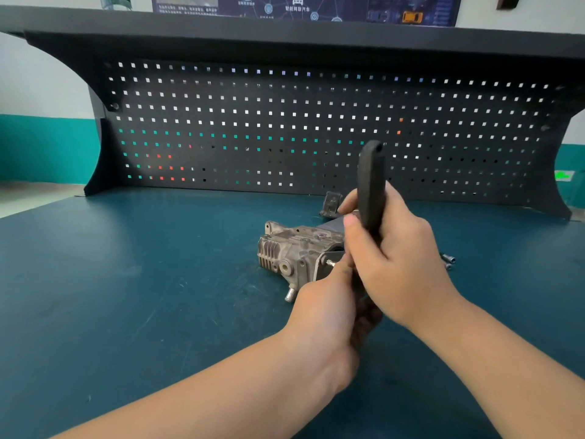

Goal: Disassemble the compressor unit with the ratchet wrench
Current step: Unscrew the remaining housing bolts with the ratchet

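Observation:
A grey metal compressor unit (292, 250) lies on the blue bench top (142, 280), its finned end to the left. My right hand (399, 258) grips the black handle of the ratchet wrench (371, 185), which stands nearly upright above the unit's right end. My left hand (329, 308) sits just below, its fingers curled around the wrench's lower end near a small bolt (330, 263) that sticks out of a dark bracket. The wrench head is hidden behind my hands.
Two loose bolts (448, 259) lie on the bench right of my right hand. A small dark bracket piece (330, 203) stands behind the unit by the black pegboard (285, 122). A shelf runs above the pegboard.

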Action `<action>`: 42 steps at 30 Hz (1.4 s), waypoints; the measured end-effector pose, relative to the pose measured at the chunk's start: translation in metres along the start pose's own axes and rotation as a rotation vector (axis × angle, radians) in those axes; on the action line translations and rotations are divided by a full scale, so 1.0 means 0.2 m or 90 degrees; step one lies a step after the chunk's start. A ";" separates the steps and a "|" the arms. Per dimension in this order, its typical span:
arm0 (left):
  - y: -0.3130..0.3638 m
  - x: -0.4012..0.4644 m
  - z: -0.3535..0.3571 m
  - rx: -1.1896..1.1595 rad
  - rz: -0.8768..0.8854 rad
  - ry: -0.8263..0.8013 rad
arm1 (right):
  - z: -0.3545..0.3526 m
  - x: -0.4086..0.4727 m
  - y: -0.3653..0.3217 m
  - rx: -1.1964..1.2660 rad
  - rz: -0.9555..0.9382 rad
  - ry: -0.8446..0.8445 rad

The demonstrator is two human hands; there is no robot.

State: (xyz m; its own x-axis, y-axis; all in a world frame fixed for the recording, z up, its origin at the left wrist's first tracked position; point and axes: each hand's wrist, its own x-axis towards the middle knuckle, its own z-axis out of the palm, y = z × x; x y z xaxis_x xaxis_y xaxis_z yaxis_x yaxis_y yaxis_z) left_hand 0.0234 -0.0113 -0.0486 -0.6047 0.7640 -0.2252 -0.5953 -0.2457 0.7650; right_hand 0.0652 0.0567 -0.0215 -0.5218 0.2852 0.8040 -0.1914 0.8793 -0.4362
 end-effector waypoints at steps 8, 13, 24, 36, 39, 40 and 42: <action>-0.02 0.02 0.00 0.013 0.017 0.059 | 0.00 0.08 0.09 0.317 0.544 0.131; -0.01 0.04 0.00 0.030 0.017 0.052 | -0.01 0.04 0.13 0.531 0.804 0.092; 0.01 0.03 0.00 0.033 -0.003 0.048 | 0.01 0.02 -0.03 0.136 0.158 0.103; -0.01 0.05 0.00 0.080 0.034 0.044 | 0.00 0.01 0.15 0.558 0.816 0.089; -0.01 0.05 -0.01 0.084 0.034 0.054 | 0.02 0.02 0.14 0.565 0.833 0.098; -0.01 0.05 -0.01 0.082 0.033 0.055 | 0.03 0.03 0.13 0.549 0.806 0.123; -0.01 0.05 -0.01 0.072 0.037 0.059 | 0.03 0.06 0.12 0.501 0.682 0.184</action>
State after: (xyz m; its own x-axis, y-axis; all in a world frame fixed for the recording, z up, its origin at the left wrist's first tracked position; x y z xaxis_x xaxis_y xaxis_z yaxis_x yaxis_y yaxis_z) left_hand 0.0178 -0.0037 -0.0532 -0.6855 0.6912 -0.2288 -0.4976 -0.2154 0.8402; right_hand 0.0498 0.0795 -0.0257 -0.5395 0.8399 -0.0593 -0.2758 -0.2428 -0.9300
